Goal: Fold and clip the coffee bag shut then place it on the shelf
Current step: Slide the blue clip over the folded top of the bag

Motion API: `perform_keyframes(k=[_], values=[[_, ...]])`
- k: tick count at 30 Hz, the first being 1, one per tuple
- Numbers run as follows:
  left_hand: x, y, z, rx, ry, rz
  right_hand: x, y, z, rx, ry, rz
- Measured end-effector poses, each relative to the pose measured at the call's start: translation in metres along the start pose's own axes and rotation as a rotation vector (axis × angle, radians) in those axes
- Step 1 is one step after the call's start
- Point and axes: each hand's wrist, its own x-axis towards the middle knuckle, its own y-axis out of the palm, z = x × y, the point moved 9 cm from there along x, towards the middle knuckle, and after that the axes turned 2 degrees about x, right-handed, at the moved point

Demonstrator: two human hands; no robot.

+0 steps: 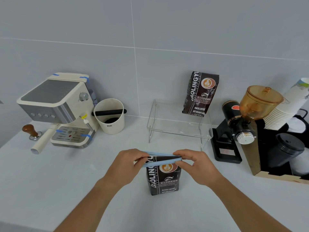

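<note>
Both hands pinch a blue clip over the coffee bag's top

At lower centre, the left hand (128, 162) and right hand (194, 162) grip the ends of the blue clip (161, 159) across the upright coffee bag (163, 179); bare counter (58, 178) surrounds it, the clear shelf (178, 124) just behind.

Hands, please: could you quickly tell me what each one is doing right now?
Left hand: closed, pinching the left end of the blue clip on the coffee bag.
Right hand: closed, pinching the clip's right end.
</note>
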Motion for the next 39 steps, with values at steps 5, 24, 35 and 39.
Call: perform_keyframes(k=[5, 24, 35, 39], values=[[-0.011, -0.012, 0.028, 0.003, -0.098, 0.019, 0.000, 0.001, -0.002, 0.029, 0.013, -0.007], [0.014, 0.018, 0.030, 0.150, 0.003, 0.404, 0.000, 0.001, -0.002, -0.028, 0.013, 0.029], [0.005, 0.020, 0.035, 0.041, -0.090, 0.403, -0.007, 0.003, -0.010, 0.206, 0.050, 0.022], [0.002, 0.025, 0.034, -0.010, -0.108, 0.428, -0.010, 0.003, -0.014, 0.281, 0.063, 0.016]])
